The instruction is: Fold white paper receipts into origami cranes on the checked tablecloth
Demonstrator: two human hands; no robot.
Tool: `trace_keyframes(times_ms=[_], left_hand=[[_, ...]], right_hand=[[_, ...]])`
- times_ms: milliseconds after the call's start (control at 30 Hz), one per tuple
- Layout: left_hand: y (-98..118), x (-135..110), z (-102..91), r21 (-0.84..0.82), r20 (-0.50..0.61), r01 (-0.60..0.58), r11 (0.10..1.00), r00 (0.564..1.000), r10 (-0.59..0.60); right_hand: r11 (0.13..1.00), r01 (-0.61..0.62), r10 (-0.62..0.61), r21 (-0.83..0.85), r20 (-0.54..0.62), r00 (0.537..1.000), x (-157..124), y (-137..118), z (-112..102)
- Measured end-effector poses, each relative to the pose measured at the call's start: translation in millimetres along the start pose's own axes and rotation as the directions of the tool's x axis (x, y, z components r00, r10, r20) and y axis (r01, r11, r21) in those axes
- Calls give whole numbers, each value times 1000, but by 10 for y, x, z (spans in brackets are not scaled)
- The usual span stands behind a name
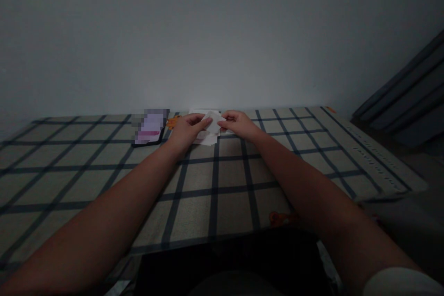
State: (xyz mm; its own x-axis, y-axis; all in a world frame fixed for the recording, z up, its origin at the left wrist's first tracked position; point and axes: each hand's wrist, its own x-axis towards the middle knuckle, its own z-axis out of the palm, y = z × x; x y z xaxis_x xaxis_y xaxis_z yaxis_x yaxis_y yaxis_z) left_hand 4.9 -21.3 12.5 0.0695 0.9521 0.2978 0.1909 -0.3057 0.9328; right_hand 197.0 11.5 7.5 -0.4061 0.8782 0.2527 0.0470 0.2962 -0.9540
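Both my arms reach forward over a checked cloth (pixel 215 180). My left hand (pixel 187 129) and my right hand (pixel 237 124) meet near the far edge, each pinching the same small white piece of paper (pixel 212 122). The paper is lifted slightly above more white sheets (pixel 208 138) lying on the cloth beneath it. The fingers of both hands are closed on the paper's edges.
A phone (pixel 150 127) with a lit screen lies left of my hands. Something small and orange (pixel 172 122) sits between the phone and my left hand. A plain wall (pixel 222 32) rises behind. A dark slanted panel (pixel 409 97) stands at right.
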Motion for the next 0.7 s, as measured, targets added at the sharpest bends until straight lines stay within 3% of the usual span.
trace_keyframes(times_ms=[233, 433, 700], left_hand=[[-19, 0, -19, 102, 56, -33, 994, 998, 27], [-56, 12, 12, 67, -61, -35, 997, 997, 39], [11, -21, 21, 93, -64, -19, 995, 998, 25]], right_hand=[[1000, 20, -19, 14, -22, 1000, -3, -19, 32], [995, 57, -60, -79, -31, 998, -17, -27, 23], [988, 109, -113, -108, -32, 993, -14, -24, 32]])
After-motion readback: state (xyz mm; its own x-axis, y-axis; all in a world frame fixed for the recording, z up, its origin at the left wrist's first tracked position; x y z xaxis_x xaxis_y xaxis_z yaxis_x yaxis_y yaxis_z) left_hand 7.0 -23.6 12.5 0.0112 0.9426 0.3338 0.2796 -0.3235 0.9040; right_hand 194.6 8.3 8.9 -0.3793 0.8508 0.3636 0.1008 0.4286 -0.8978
